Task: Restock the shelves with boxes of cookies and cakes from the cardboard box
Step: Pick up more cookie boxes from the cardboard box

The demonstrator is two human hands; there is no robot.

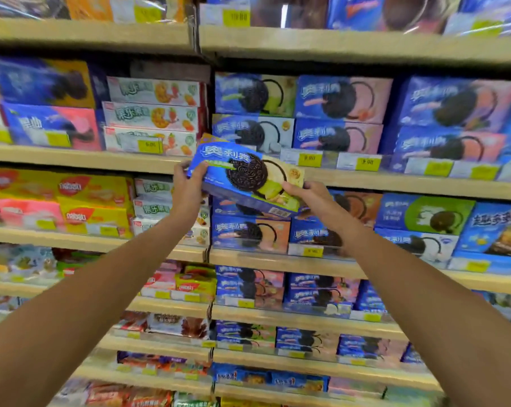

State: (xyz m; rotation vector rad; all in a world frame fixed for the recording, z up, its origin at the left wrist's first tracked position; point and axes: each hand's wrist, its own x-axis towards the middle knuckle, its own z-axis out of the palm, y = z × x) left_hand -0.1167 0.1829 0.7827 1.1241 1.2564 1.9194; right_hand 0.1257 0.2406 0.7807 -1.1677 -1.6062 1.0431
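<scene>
The left grip (188,186) holds the blue cookie box (248,174) at its 9 o'clock end; the right grip (310,195) holds the 4 o'clock corner. The box is tilted, raised in front of the shelf edge (395,185), with stacked blue boxes (336,139) at 1 o'clock behind it.

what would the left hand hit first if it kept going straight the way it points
Likely the shelf edge just past the left hand, which grips the blue cookie box; beyond that, the stacked blue boxes on that shelf. Depth is unclear, so this is a guess.
</scene>
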